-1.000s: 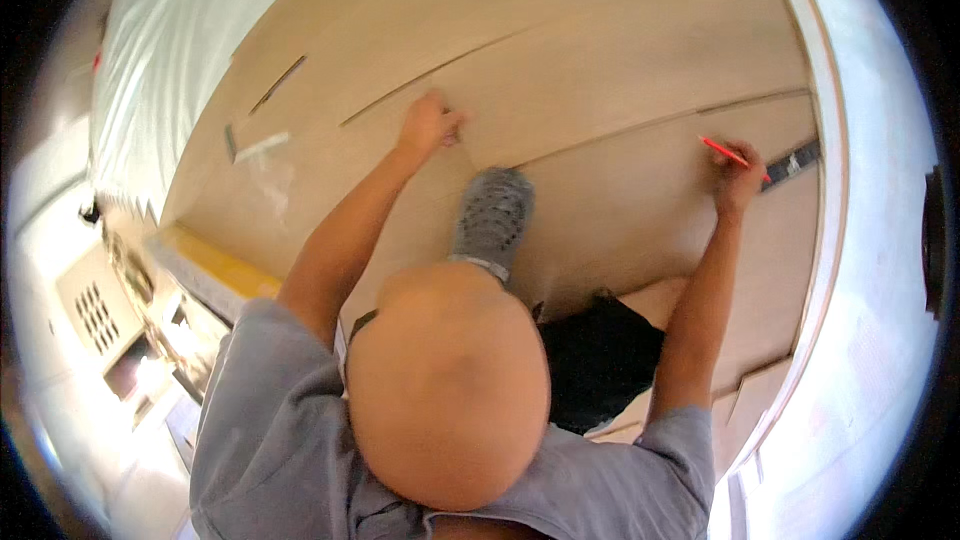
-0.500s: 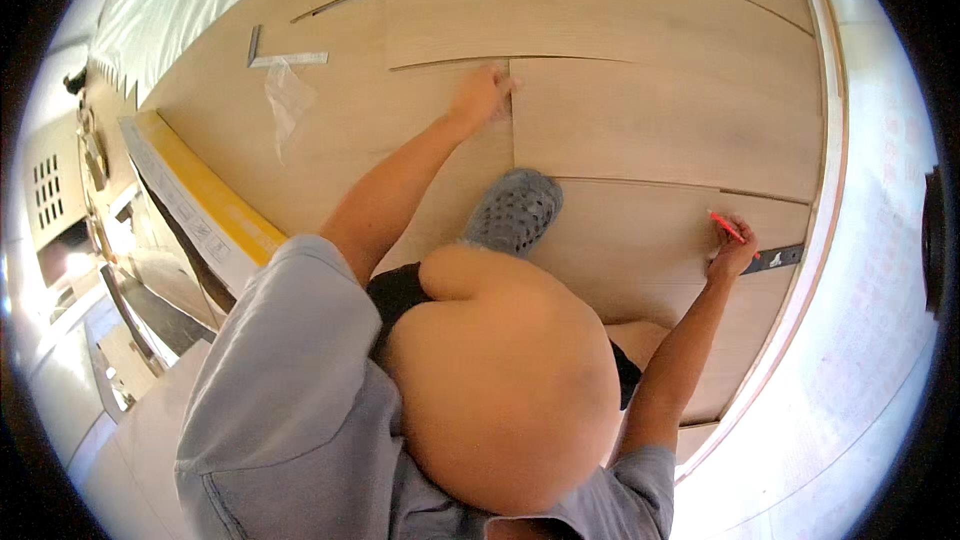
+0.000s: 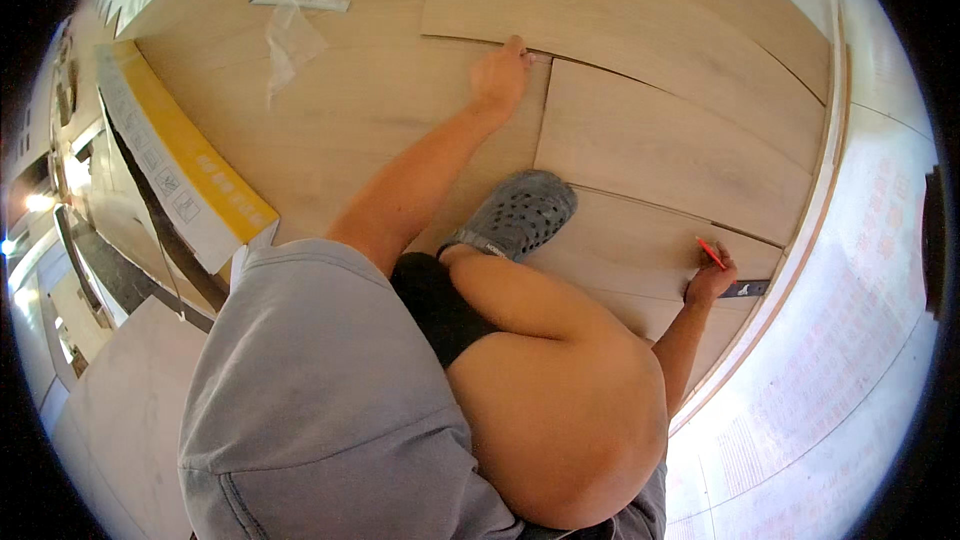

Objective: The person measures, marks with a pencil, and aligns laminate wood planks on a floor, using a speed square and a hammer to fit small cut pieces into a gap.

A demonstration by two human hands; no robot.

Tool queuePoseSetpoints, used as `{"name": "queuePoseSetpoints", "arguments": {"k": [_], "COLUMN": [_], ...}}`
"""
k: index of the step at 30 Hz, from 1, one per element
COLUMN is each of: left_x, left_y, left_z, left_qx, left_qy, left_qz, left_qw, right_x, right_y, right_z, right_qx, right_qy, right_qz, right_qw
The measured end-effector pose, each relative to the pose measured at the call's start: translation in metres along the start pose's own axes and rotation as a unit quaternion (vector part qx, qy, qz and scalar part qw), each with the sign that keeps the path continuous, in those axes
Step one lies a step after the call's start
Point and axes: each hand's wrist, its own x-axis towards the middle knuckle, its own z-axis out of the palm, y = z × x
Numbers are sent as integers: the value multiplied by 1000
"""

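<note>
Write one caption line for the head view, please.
Left hand presses a floor plank; right hand holds a red pencil over another plank.

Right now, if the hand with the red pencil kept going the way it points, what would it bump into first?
The right hand points its red pencil up along the loose plank. Going on, it would probably first meet the seam with the next plank; nothing else seems to lie in that line, though depth is unclear.

Your raised knee [image 3: 560, 410] hides the right forearm and the plank beneath. The right hand [image 3: 712, 280] covers the red pencil's [image 3: 710, 252] lower end and part of the dark tool [image 3: 745, 289]. The yellow-and-white carton [image 3: 180, 155] runs out of view at left.
</note>
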Motion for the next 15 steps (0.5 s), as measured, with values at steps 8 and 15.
{"name": "queuePoseSetpoints", "arguments": {"k": [8,15], "left_x": [45,159], "left_y": [-8,-67], "left_z": [-16,-58], "left_qx": [-232,-97], "left_qy": [50,29], "left_qz": [-117,-153], "left_qw": [964,983], "right_x": [-13,-80], "right_y": [4,-3], "right_z": [-8,103], "right_qx": [30,197], "right_qy": [36,23], "right_qz": [12,77], "right_qw": [999,977]}}
